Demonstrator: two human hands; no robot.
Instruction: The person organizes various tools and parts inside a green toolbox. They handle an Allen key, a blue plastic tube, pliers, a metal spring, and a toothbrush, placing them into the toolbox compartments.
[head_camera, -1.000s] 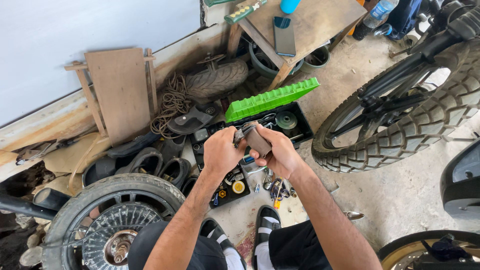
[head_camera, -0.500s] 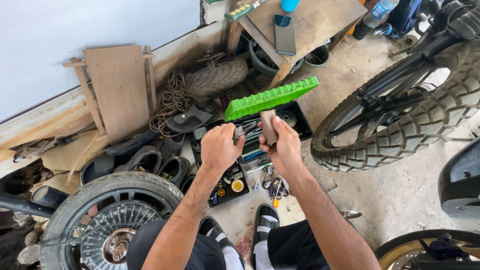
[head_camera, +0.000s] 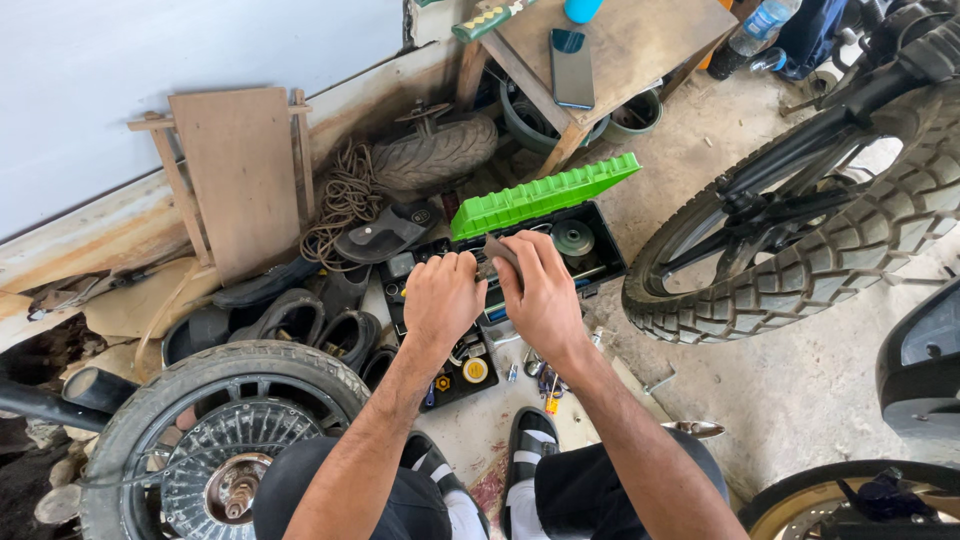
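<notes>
My left hand (head_camera: 441, 297) and my right hand (head_camera: 541, 295) are side by side above an open toolbox (head_camera: 600, 245) with a bright green lid (head_camera: 543, 195). Between them they hold a small brown flat piece (head_camera: 499, 250) with a grey metal part at its left end. The right fingers pinch the brown piece from above. The left fingers close on the metal end. The hands hide most of what they hold. Sockets and small tools lie in the black tray (head_camera: 455, 380) below the hands.
A knobby motorcycle front wheel (head_camera: 800, 240) stands at the right. A loose wheel (head_camera: 215, 440) lies at the lower left. Behind the toolbox are a small tyre (head_camera: 435, 155), a rope coil (head_camera: 345, 200), a wooden board (head_camera: 240, 180) and a wooden table (head_camera: 620, 45) with a phone (head_camera: 572, 68).
The brown piece stood upright in my right hand half a second ago. Now it is lowered and both hands have come together on it, slightly nearer the toolbox.
</notes>
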